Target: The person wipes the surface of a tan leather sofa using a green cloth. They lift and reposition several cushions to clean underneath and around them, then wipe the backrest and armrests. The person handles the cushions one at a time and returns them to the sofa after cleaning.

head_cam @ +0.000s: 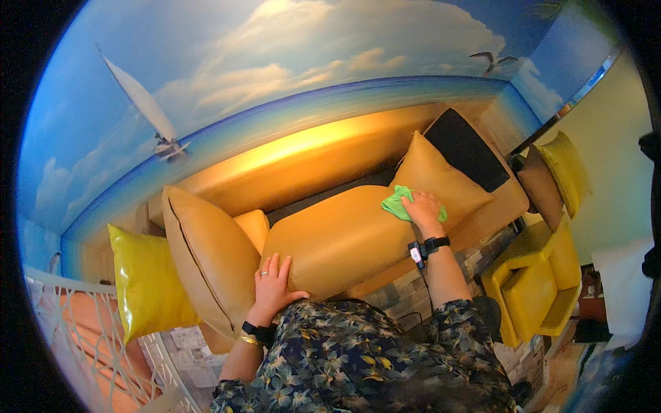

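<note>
A tan sofa seat cushion (335, 232) lies before me on the sofa. My right hand (423, 209) presses a bright green cloth (396, 202) where this cushion meets a square tan pillow (439, 173). Flat on the seat cushion's near left end is my left hand (275, 286), its fingers spread and nothing in it. Just left of that hand stands a large tan pillow (209, 253) with a dark zip along its edge. Behind the seat cushion, a dark gap shows in front of the sofa's backrest (304, 162).
A shiny yellow pillow (150, 284) leans at the left, beside white netting (88, 330). A black panel (467, 149) covers part of the sofa's right end. Yellow armchair (537, 289) and more pillows (560, 173) are at the right. A cord hangs from my right wrist device (417, 254).
</note>
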Demonstrator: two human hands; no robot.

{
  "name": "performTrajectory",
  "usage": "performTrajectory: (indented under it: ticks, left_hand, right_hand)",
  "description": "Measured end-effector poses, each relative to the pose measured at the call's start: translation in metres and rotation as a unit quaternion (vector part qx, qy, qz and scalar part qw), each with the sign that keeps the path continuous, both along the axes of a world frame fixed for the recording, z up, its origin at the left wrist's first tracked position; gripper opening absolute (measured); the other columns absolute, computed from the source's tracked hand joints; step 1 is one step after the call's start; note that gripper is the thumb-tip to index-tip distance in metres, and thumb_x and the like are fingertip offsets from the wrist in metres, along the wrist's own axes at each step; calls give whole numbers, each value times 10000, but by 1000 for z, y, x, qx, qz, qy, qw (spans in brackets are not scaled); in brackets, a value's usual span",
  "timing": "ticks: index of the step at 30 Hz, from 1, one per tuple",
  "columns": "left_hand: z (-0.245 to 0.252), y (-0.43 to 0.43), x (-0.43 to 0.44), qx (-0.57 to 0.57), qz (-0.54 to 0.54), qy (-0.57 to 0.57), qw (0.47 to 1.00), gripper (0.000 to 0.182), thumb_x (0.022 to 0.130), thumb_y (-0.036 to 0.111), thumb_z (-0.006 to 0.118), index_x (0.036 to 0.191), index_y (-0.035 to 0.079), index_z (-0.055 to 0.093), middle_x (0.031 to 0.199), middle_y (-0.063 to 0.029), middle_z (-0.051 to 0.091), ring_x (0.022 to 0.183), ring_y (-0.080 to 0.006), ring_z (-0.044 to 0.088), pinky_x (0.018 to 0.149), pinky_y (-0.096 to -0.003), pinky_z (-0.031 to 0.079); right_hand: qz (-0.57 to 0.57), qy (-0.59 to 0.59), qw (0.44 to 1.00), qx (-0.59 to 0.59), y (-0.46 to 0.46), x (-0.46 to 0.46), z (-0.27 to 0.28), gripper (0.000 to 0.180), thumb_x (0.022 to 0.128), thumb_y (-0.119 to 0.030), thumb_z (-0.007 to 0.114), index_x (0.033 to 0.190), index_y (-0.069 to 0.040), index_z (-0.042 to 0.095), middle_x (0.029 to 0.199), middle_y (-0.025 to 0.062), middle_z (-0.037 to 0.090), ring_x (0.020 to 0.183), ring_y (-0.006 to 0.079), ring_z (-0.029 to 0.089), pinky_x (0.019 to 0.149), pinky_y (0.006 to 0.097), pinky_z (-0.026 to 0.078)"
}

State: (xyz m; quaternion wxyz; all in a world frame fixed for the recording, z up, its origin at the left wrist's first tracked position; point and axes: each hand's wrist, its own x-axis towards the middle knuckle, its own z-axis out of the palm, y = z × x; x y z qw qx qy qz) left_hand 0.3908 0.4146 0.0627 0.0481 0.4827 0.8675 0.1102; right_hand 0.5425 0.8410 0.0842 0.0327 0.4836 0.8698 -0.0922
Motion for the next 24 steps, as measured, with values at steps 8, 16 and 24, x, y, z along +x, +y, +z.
performTrajectory:
  ticks: [8,16,24]
  left_hand:
    - [-11,-9,11,-44,-30,-25,998,1131,565,606,838,1486,139,377,1455,-195,409,1321,-395,403,999,-535,397]
    - [-22,-22,10,0,22,-148,989,1120,607,564,846,1494,84,359,1504,-228,356,1399,-415,327,1080,-538,351]
    - [-17,-25,20,-11,59,-155,986,1095,612,535,860,1475,64,379,1486,-281,355,1366,-467,357,1102,-516,360]
  right_hand:
    - [190,-170,964,-75,-86,-39,-5,597,953,-554,410,1395,-177,546,1461,84,497,1410,391,318,1104,714,150]
    - [444,-44,880,-165,-228,-87,-24,607,941,-584,439,1351,-158,578,1367,68,572,1301,298,464,1060,587,293]
    - [246,-166,943,-152,-64,-46,-24,653,919,-584,443,1345,-109,583,1435,101,527,1367,299,417,1107,578,274]
